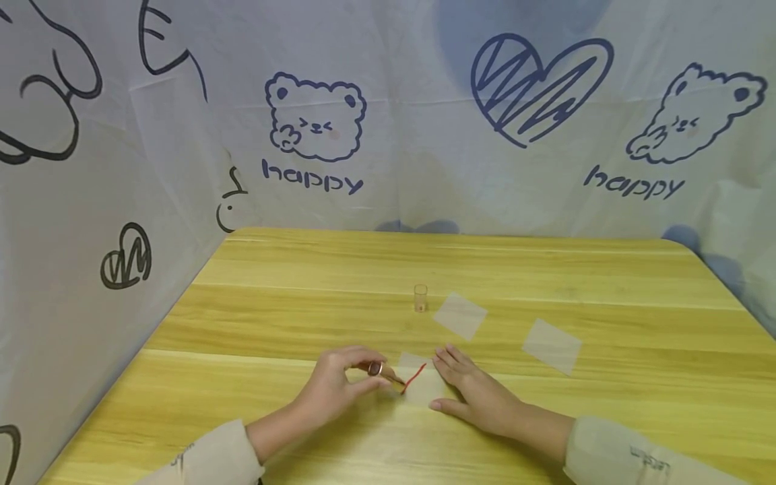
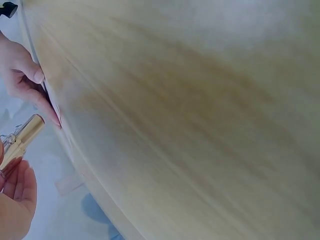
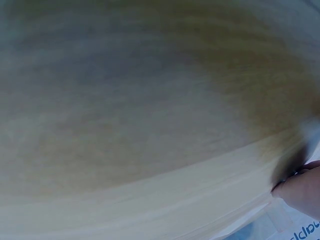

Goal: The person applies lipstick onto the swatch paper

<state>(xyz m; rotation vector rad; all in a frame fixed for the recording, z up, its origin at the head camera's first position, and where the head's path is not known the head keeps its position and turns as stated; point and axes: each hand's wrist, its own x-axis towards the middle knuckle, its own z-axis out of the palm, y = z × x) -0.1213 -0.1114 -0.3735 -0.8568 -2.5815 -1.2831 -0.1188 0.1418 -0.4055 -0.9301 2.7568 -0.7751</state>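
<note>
My left hand pinches a gold-capped applicator wand between fingers and thumb, its dark tip pointing right and down. In the left wrist view the gold cap shows above the left hand. The tip is at the lower end of a red stroke on a translucent white sheet. My right hand lies with fingers extended, fingertips and thumb resting at the sheet's right edge. Part of the right hand appears at the right wrist view's lower right.
A small clear container with a reddish bottom stands beyond the hands. Two more white sheets, a nearer-centre sheet and a right-hand sheet, lie on the wooden table. A curtain with drawings hangs behind it.
</note>
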